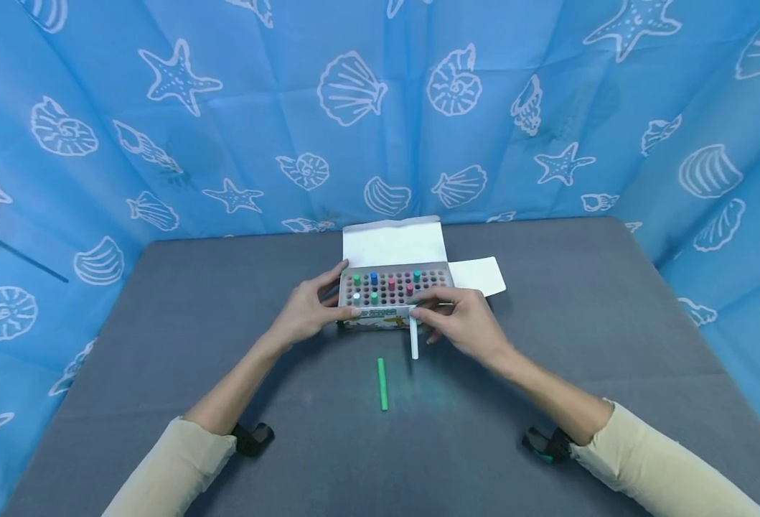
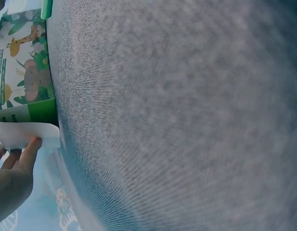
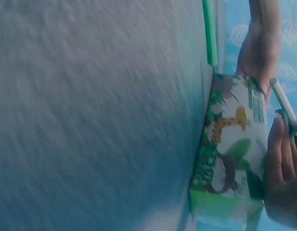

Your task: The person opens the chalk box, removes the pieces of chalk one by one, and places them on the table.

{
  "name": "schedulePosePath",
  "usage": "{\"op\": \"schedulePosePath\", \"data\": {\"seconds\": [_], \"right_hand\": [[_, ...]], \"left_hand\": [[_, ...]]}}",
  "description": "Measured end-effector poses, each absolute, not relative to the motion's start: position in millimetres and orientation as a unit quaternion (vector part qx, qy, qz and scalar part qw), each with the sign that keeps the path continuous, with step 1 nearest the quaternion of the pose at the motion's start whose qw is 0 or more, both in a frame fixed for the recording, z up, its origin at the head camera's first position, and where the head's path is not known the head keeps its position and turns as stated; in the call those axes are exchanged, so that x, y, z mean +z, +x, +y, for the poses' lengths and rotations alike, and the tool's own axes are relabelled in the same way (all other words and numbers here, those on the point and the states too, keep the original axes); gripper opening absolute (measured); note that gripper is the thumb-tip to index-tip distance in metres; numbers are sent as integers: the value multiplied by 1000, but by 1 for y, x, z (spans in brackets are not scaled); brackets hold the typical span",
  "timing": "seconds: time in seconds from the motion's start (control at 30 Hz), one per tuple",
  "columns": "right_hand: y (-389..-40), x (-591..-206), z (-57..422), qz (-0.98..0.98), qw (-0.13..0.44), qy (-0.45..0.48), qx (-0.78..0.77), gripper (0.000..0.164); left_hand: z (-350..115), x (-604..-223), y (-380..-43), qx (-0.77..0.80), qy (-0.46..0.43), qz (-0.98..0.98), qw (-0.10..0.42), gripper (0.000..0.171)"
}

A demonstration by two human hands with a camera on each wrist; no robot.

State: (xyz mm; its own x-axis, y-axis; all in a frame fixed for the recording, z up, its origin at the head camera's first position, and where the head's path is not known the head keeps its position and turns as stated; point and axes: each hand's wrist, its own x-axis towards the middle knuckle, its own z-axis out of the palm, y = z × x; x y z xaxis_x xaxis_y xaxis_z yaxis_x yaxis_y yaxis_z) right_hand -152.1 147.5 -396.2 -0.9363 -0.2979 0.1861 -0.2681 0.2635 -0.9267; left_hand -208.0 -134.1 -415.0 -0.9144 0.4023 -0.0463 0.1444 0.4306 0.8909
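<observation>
A chalk box [image 1: 374,322] with animal pictures on its front stands on the table, its holed insert bearing several chalk sticks in green, blue, red and white. My left hand [image 1: 305,307] holds the box's left end, thumb at the front corner and index finger along the side. In the left wrist view, its fingertips press a white end flap [image 2: 30,134]. Over the box's front right edge, my right hand [image 1: 466,321] pinches a white chalk stick [image 1: 414,339] by its upper end, the stick pointing down. A green chalk stick [image 1: 382,385] lies on the table before the box.
The white lid [image 1: 394,244] is folded back behind the box, and a white side flap [image 1: 479,276] sticks out to the right. A dark grey cloth [image 1: 289,459] covers the table. Behind it hangs a blue curtain [image 1: 405,151] with shells and starfish.
</observation>
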Motion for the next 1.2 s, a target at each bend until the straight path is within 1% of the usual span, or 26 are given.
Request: {"op": "schedulePosePath", "data": {"seconds": [0.13, 0.33, 0.47, 0.73, 0.83, 0.93, 1.1, 1.2], "right_hand": [[-147, -403, 142, 793, 34, -162, -586, 19], [-143, -413, 135, 786, 84, -140, -596, 21], [-142, -417, 132, 785, 102, -129, -597, 22], [-144, -421, 128, 774, 154, -106, -606, 21], [-144, -423, 128, 774, 164, -104, -603, 21], [-145, -426, 128, 773, 177, -99, -602, 21], [-146, -432, 127, 764, 208, -89, -604, 20], [-146, -435, 126, 759, 217, -91, -607, 18]], "left_hand": [[-133, -417, -207, 513, 161, 833, 131, 89], [-132, -417, -208, 526, 161, 825, 130, 90], [-130, -414, -208, 527, 157, 825, 132, 89], [-124, -382, -193, 524, 162, 825, 136, 85], [-123, -378, -190, 524, 166, 825, 132, 84], [-124, -382, -193, 524, 165, 825, 132, 85], [-128, -404, -205, 525, 157, 825, 135, 88], [-130, -412, -208, 524, 156, 827, 134, 90]]}}
